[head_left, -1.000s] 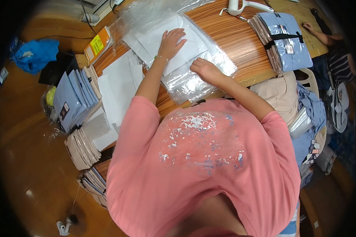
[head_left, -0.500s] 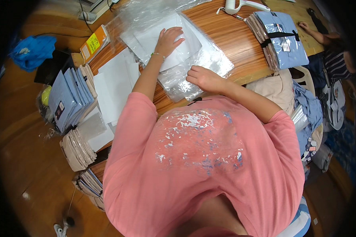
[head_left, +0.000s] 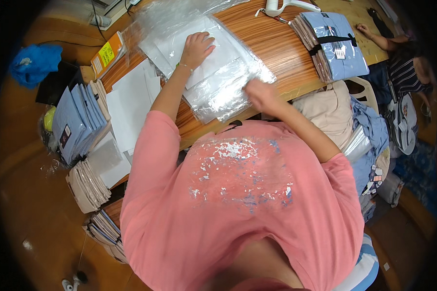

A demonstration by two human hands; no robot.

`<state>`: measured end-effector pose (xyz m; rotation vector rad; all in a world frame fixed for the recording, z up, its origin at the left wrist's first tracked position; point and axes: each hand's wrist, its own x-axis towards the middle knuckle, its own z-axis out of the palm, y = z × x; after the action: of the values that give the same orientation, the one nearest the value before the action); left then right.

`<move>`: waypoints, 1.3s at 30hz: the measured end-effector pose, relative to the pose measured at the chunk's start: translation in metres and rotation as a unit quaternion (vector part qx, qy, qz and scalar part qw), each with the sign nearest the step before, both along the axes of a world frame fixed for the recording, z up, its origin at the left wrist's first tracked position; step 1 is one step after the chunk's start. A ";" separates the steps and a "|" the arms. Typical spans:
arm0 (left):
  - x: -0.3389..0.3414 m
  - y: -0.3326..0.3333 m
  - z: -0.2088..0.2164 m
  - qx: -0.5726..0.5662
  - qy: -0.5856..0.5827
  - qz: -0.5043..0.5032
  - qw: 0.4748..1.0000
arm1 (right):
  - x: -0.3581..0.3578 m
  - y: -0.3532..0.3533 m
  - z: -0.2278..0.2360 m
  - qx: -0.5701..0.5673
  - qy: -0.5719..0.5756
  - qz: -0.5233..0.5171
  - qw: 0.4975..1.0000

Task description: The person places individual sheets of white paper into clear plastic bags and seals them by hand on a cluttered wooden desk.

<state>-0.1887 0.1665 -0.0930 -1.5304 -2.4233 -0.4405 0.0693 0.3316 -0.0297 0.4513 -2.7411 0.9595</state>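
Note:
My left hand [head_left: 197, 50] lies with fingers spread on white paper sheets [head_left: 223, 56] at the table's far middle. The sheets lie in or under clear plastic bags [head_left: 213, 99]; I cannot tell which for each. At the bags' right edge is my right hand [head_left: 263, 97], curled but smeared by motion. Whether its fingers grip the plastic cannot be made out.
Folded blue shirts [head_left: 337, 46] strapped in black stand at the right, with a white tape dispenser [head_left: 286, 6] behind. Blue shirt packs [head_left: 75, 121], beige stacks [head_left: 88, 186] and white sheets [head_left: 131, 104] are at the left. A chair with clothes [head_left: 325, 109] stands right; another person's hand [head_left: 364, 30] is beyond.
My right hand has moved right along the edge of the plastic bags. My left hand stays spread on the paper. The whole view has shifted slightly.

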 end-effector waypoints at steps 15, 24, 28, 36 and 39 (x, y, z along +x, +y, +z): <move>0.188 -0.007 0.040 0.038 -0.295 -0.007 0.955 | -0.027 0.065 -0.019 0.096 -0.089 0.121 0.984; 0.191 -0.014 0.052 -0.014 -0.357 0.136 0.924 | -0.032 0.060 -0.004 0.040 -0.125 0.093 0.987; 0.195 -0.016 0.067 -0.069 -0.346 0.187 0.917 | -0.044 0.060 -0.009 0.033 -0.126 0.064 0.989; 0.215 -0.082 0.051 0.037 -0.340 0.281 0.897 | -0.046 0.066 -0.035 -0.088 -0.167 -0.010 0.982; 0.213 -0.089 0.033 0.143 -0.438 0.311 0.831 | -0.046 0.063 -0.032 -0.090 -0.222 -0.034 0.970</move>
<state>0.0242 0.0771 -0.0597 -0.3239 -3.0581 -1.5087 0.0234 0.3948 -0.0613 0.1163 -2.9837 1.4249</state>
